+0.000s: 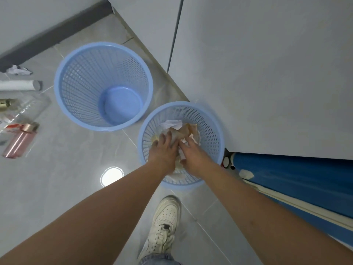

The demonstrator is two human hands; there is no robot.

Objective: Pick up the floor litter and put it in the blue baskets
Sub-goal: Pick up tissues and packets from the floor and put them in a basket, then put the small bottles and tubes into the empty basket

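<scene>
Two blue mesh baskets stand on the grey tile floor. The larger basket (63, 104) at the left holds nothing I can see. The smaller basket (214, 131) at the right holds crumpled paper (172, 124), white and tan. Both my hands are inside its rim. My left hand (165, 152) lies flat on the paper with fingers spread. My right hand (193, 155) presses beside it, fingers curled into white paper scraps; whether it grips them is unclear. More litter lies at the left: a crumpled paper wad (18, 70), a white tube (20, 85), a pink bottle (20, 140) and clear plastic packaging (28, 108).
A grey wall or cabinet (267, 73) rises right behind the small basket. A blue roll (296, 175) lies along the floor at the right. My white shoe (165, 222) stands on the tiles just below the small basket. A lamp's reflection (111, 175) shines on the floor.
</scene>
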